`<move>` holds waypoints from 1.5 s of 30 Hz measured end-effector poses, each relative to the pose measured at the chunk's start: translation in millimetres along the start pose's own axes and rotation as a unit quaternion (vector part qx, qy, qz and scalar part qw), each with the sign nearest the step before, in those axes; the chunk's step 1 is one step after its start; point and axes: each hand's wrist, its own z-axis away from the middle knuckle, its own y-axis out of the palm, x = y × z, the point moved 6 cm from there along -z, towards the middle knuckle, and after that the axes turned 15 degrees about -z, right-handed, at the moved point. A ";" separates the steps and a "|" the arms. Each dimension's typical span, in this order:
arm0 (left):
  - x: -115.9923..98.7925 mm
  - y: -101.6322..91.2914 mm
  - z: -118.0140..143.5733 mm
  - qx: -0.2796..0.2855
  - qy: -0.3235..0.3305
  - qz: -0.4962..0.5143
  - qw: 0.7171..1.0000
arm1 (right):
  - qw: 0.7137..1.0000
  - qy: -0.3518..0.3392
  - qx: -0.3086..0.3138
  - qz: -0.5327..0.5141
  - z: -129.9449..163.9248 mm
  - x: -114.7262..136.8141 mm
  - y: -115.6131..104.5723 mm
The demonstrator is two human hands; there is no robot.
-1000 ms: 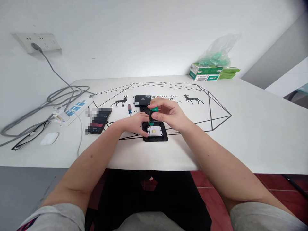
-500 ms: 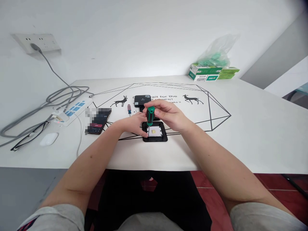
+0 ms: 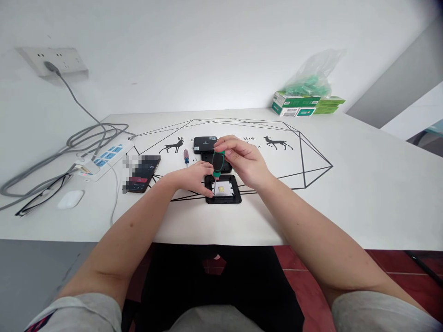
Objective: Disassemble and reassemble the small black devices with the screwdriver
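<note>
Now gripping the screwdriver (image 3: 218, 163), freshly rolled round, in right hand (image 3: 248, 162), probably mid-turn; bracing case (image 3: 236, 190), mid-frame, with spread left hand (image 3: 195, 177).

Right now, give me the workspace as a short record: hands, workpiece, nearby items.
Right hand: holds green-and-black screwdriver, shaft pointing down
Left hand: touches left side of black round-cornered frame
Inside frame: flat white panel bearing small gold-coloured square
Beyond frame: black rectangular casing
Beyond left hand: short screwdriver with translucent reddish handle
Green-and-black screwdriver's tip contact: cannot tell
</note>
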 end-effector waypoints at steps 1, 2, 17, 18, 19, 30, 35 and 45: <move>-0.5 -0.5 0.3 0.000 -0.001 0.001 1.000 | 1.000 0.005 -0.001 -0.012 0.4 0.5 0.9; -1.2 -1.0 0.7 0.000 -0.001 0.000 1.000 | 1.000 0.011 0.000 -0.028 0.8 1.0 2.4; -3.6 -1.7 -0.4 -0.004 0.009 -0.007 1.000 | 0.997 0.071 0.027 -0.032 3.9 -2.5 10.6; -3.0 -1.3 -0.6 -0.004 0.006 -0.004 1.000 | 0.998 0.053 0.025 -0.004 3.4 -0.6 8.9; -2.3 -0.7 -0.8 -0.002 0.004 -0.002 1.000 | 0.999 0.033 0.023 0.023 2.9 1.4 7.1; -2.2 -1.4 2.6 0.000 -0.003 0.006 1.000 | 0.995 -0.054 -0.021 0.078 2.3 12.5 6.1; -4.8 -2.9 2.2 0.000 -0.003 0.008 1.000 | 0.999 -0.019 -0.017 0.033 5.8 6.6 9.3; -3.5 -2.2 0.0 -0.002 0.002 -0.001 1.000 | 0.998 0.054 0.010 -0.016 10.1 -8.8 12.6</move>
